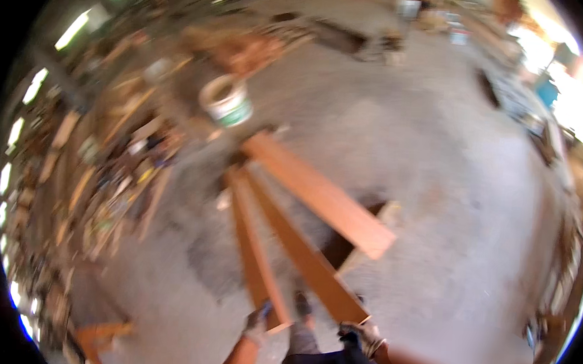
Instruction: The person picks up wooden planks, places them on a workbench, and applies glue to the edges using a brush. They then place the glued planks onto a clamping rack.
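My left hand (258, 322), in what looks like a grey glove, is closed on the near end of a long reddish-brown wooden board (253, 256). At the near end of a second, similar board (304, 252), my right hand (362, 334) is closed too; its fingers are partly blurred. These two boards spread toward me from nearly the same far point. A third, wider-looking board (320, 193) lies to their right, touched by neither hand. Beneath its near end shows part of a dark support (340, 250) with a pale edge.
A white bucket with a green band (226, 101) stands beyond the boards. Scrap wood and clutter (130, 187) lie along the left. An orange-brown wooden piece (102, 335) is at the lower left. More timber (568, 242) lines the right side of the concrete floor (448, 210).
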`<action>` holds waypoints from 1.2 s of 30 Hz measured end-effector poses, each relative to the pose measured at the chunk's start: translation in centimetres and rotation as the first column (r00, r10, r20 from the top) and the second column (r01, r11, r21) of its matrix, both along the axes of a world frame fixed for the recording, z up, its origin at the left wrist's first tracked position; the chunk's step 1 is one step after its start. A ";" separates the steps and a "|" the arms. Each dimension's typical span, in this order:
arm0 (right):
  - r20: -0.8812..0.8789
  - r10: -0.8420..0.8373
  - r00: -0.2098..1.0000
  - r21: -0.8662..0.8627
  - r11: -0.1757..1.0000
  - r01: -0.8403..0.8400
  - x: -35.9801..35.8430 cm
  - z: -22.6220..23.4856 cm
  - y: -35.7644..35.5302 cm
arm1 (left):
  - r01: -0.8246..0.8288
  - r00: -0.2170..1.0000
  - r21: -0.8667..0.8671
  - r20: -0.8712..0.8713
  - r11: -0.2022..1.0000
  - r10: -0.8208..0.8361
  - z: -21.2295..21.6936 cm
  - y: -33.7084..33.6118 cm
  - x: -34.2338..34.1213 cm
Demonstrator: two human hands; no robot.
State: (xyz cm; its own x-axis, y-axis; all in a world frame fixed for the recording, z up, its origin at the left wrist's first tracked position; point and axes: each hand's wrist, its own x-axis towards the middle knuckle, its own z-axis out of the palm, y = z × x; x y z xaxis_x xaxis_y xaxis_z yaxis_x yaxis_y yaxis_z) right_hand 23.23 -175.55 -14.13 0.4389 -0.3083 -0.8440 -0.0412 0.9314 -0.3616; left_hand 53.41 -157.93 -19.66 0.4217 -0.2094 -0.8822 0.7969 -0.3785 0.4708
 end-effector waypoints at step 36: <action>-0.166 0.053 0.985 -0.287 0.953 -0.100 -4.4 25.6 -8.3 | 0.135 0.909 -0.460 -0.295 0.878 -0.294 15.1 -12.5 -6.3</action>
